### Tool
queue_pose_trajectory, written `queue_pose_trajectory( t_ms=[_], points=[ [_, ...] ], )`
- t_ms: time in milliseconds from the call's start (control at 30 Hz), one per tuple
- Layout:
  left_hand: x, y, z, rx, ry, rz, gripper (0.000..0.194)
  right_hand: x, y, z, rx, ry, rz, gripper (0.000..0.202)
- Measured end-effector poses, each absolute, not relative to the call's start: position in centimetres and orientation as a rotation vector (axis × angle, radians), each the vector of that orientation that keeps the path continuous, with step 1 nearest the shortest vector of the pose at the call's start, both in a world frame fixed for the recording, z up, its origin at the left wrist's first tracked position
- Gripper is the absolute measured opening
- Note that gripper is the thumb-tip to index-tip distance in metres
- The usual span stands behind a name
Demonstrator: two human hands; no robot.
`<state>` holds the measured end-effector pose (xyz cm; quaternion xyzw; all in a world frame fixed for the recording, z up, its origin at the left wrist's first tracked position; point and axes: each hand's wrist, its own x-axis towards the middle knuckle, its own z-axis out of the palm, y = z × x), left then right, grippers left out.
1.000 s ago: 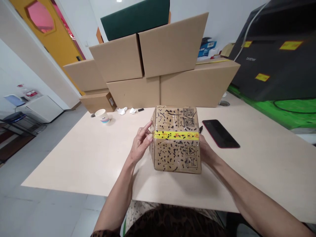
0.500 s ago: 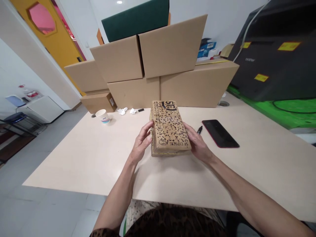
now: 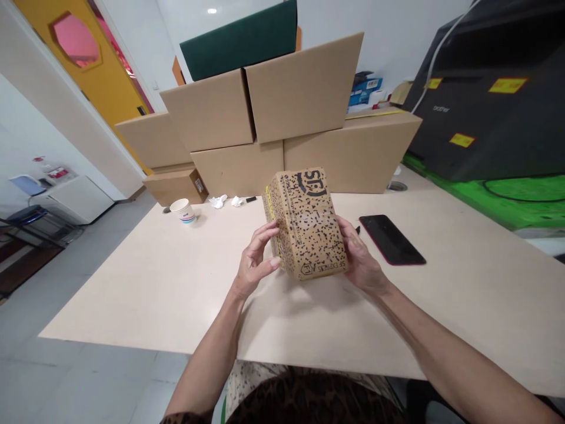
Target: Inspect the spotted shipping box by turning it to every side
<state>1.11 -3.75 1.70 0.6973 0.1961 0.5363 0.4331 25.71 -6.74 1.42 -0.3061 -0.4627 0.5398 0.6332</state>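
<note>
A small brown cardboard box (image 3: 313,227), covered in black speckles and printed "SF EXPRESS", is tilted over toward the right between my two hands. Its left side, with a strip of yellow tape, faces up and left. My left hand (image 3: 258,259) touches that side with fingertips and thumb, fingers slightly apart. On the opposite side, my right hand (image 3: 362,259) is closed around the lower right edge, some of its fingers hidden by the box. Just beyond the right hand lies a black marker (image 3: 358,229), mostly covered, and a dark phone with a red edge (image 3: 392,239).
Large cardboard boxes (image 3: 304,88) are stacked along the table's back, a dark green box (image 3: 241,41) on top. A paper cup (image 3: 183,211), crumpled tissues (image 3: 218,202) and a black cap (image 3: 251,199) stand at back left. A black-covered machine (image 3: 489,112) is at right.
The speckled box has been lifted and tipped to the right, so its taped left side now shows. Both hands have shifted slightly with it, and the right hand covers more of the marker.
</note>
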Motion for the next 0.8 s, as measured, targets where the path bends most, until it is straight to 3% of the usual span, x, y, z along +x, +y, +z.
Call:
queue_pose_trajectory(
  t_ms=[267, 500, 600, 800],
  points=[
    [1.0, -4.0, 1.6, 1.611, 0.625, 1.272, 0.101, 25.5, -6.7, -0.9, -0.670, -1.522, 1.138, 0.078],
    [0.2, -2.2, 2.0, 1.330, 0.922, 1.556, 0.077, 23.8, -7.8, -1.9, -0.715, -1.806, 1.139, 0.085],
    [-0.1, -1.9, 1.7, 1.411, 1.068, 1.706, 0.070, 22.7, -8.3, -2.7, -0.716, -1.884, 1.013, 0.080],
    [1.1, -2.6, 1.1, 1.835, 1.408, 1.804, 0.127, 21.8, -7.3, -3.1, -0.726, -1.916, 0.459, 0.036]
  ],
)
